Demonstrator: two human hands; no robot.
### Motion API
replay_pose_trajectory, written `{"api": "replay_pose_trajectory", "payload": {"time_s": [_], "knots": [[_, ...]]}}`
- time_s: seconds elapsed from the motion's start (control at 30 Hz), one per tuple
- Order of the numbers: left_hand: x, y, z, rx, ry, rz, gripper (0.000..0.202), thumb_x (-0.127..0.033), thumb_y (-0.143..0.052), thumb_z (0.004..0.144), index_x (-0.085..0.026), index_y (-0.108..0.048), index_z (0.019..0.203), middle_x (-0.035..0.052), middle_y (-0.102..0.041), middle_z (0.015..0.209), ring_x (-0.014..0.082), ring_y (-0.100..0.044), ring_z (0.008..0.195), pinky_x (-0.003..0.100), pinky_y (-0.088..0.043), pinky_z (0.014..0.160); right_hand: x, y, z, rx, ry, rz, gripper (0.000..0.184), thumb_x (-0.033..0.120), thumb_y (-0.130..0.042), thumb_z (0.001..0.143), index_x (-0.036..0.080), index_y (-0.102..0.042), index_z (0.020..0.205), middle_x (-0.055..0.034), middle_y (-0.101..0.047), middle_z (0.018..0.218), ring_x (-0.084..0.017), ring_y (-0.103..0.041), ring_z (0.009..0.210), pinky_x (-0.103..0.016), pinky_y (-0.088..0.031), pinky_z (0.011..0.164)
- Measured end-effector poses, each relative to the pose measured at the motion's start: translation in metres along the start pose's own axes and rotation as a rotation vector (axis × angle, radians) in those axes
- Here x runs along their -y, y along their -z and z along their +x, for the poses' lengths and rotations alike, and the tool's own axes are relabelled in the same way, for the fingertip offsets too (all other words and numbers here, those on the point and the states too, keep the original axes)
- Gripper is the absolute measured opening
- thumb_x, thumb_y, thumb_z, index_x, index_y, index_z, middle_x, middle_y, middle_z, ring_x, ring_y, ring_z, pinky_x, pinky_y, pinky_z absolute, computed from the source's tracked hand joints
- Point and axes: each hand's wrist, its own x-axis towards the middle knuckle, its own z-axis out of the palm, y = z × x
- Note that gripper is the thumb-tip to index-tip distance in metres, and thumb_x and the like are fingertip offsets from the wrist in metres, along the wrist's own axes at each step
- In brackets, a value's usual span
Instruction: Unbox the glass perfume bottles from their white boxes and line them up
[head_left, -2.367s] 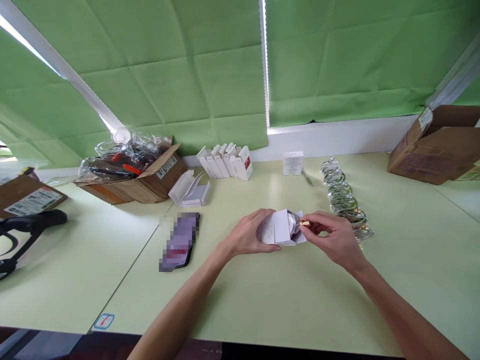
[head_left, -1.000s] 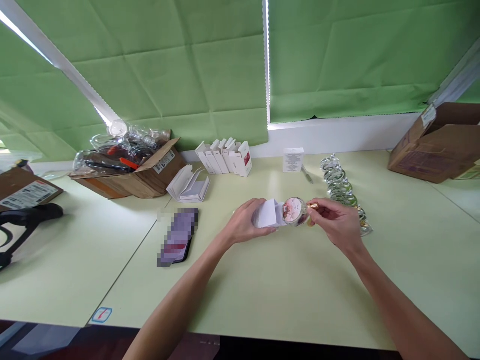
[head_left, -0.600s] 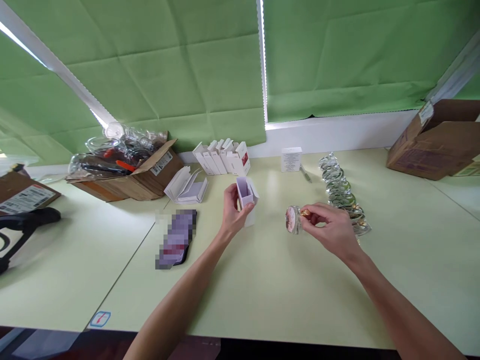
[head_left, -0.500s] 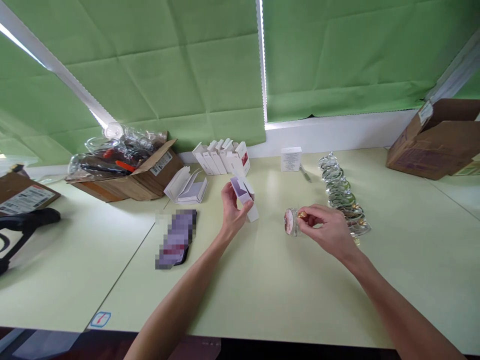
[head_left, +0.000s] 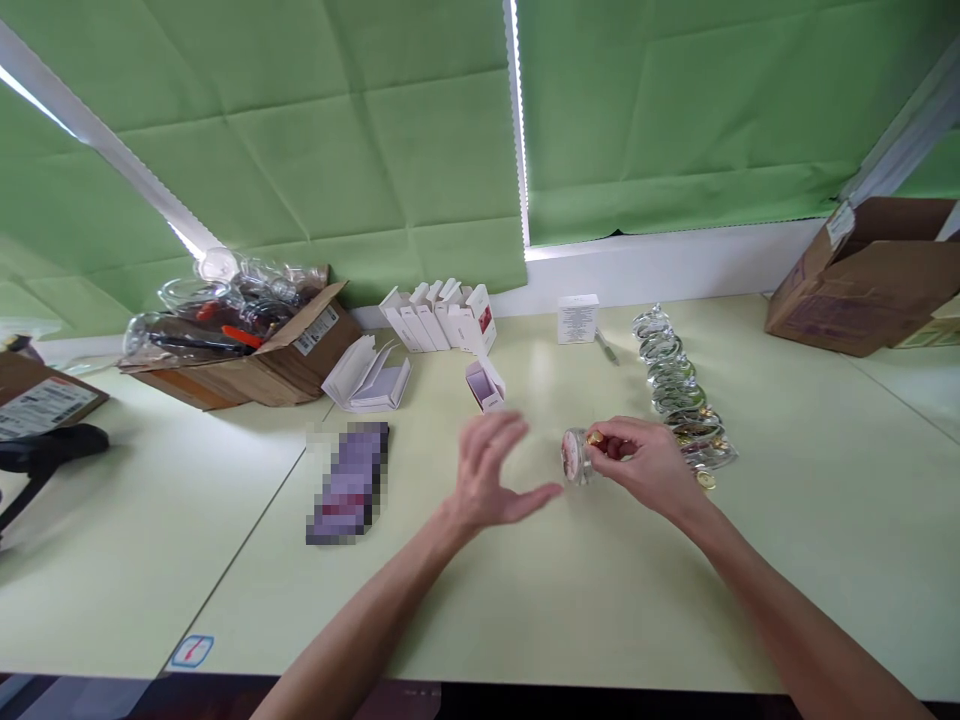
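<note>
My left hand point(head_left: 491, 468) is empty, its thumb spread away from the fingers, slightly blurred by motion. It hovers between a small white box point(head_left: 486, 385) and a small clear bottle. The box stands upright with its top open, just beyond my fingers. My right hand point(head_left: 637, 458) pinches the gold cap point(head_left: 595, 438) of the clear bottle point(head_left: 576, 457), which lies tilted on its side. The bottle's round pink-and-white printed face points left. Beside my right hand runs a row of shiny clear-wrapped items point(head_left: 671, 385), with a gold round piece point(head_left: 705, 480) at its near end.
Several white boxes point(head_left: 431, 318) stand at the back, near a stack of folded white card point(head_left: 375, 375). A white printed box point(head_left: 577, 320) and a pen-like item point(head_left: 606, 346) lie right of them. Cardboard boxes point(head_left: 300, 350) flank both sides. A blurred-out phone-like object point(head_left: 349, 485) lies left.
My left hand has let go of the white box, which now stands on the table, and has moved right and nearer, opening. My right hand still holds the bottle by its cap.
</note>
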Motion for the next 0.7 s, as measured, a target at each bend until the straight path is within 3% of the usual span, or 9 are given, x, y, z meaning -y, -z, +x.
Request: {"api": "replay_pose_trajectory", "payload": {"time_s": [0.03,0.13,0.17,0.23,0.37,0.57,0.7], "knots": [[-0.010,-0.002,0.000,0.148,0.040,-0.049,0.088,-0.059,-0.077,0.075,-0.027,-0.036,0.146,0.0136,-0.056,0.133,0.0306,-0.058,0.121,0.045,-0.050,0.102,0.000,0.000,0.000,0.024,-0.018,0.043,0.013,0.028,-0.062,0.080,0.020,-0.069,0.072,-0.0005,-0.061,0.071,-0.012,-0.051,0.059,-0.026,-0.043,0.055],[-0.029,-0.009,0.000,0.499,0.349,-0.215,0.110,-0.067,-0.081,0.063,-0.023,-0.028,0.149,0.0194,-0.048,0.145,0.0342,-0.058,0.125,0.047,-0.053,0.098,0.002,-0.004,-0.002,0.092,-0.044,0.157,0.011,0.027,-0.064,0.079,0.020,-0.069,0.072,0.0000,-0.060,0.071,-0.012,-0.051,0.060,-0.025,-0.044,0.055],[-0.032,-0.011,0.000,0.579,0.443,-0.278,0.112,-0.066,-0.083,0.061,-0.023,-0.027,0.149,0.0196,-0.047,0.146,0.0338,-0.058,0.124,0.046,-0.054,0.096,0.003,-0.005,-0.002,0.109,-0.048,0.179,0.010,0.026,-0.064,0.078,0.020,-0.069,0.072,0.0003,-0.060,0.070,-0.012,-0.050,0.060,-0.025,-0.045,0.055],[-0.033,-0.013,0.001,0.684,0.565,-0.382,0.098,-0.055,-0.085,0.064,-0.023,-0.036,0.142,0.0152,-0.055,0.139,0.0294,-0.064,0.115,0.042,-0.057,0.090,0.007,-0.008,-0.003,0.124,-0.048,0.199,0.010,0.024,-0.064,0.078,0.019,-0.070,0.073,0.0003,-0.060,0.070,-0.011,-0.051,0.060,-0.024,-0.045,0.055],[-0.034,-0.014,0.002,0.665,0.615,-0.363,0.057,-0.029,-0.076,0.069,-0.024,-0.050,0.120,0.0053,-0.065,0.111,0.0217,-0.067,0.093,0.034,-0.056,0.077,0.013,-0.012,-0.005,0.117,-0.017,0.209,0.015,0.028,-0.063,0.082,0.019,-0.074,0.079,-0.0024,-0.067,0.075,-0.013,-0.059,0.064,-0.025,-0.049,0.058],[-0.034,-0.016,0.001,0.567,0.530,-0.206,0.051,-0.027,-0.070,0.067,-0.024,-0.052,0.115,0.0050,-0.064,0.108,0.0210,-0.066,0.086,0.033,-0.054,0.073,0.011,-0.014,-0.008,0.002,-0.079,0.204,0.020,0.037,-0.068,0.083,0.019,-0.077,0.081,-0.0030,-0.072,0.076,-0.011,-0.058,0.052,-0.026,-0.050,0.050],[-0.032,-0.014,0.006,0.637,0.617,-0.363,0.049,-0.028,-0.072,0.065,-0.024,-0.055,0.111,0.0031,-0.065,0.100,0.0195,-0.064,0.079,0.032,-0.052,0.068,0.012,-0.011,-0.009,0.044,-0.167,0.358,0.021,0.038,-0.070,0.081,0.019,-0.077,0.081,-0.0017,-0.073,0.075,-0.010,-0.058,0.047,-0.024,-0.051,0.047]]}}
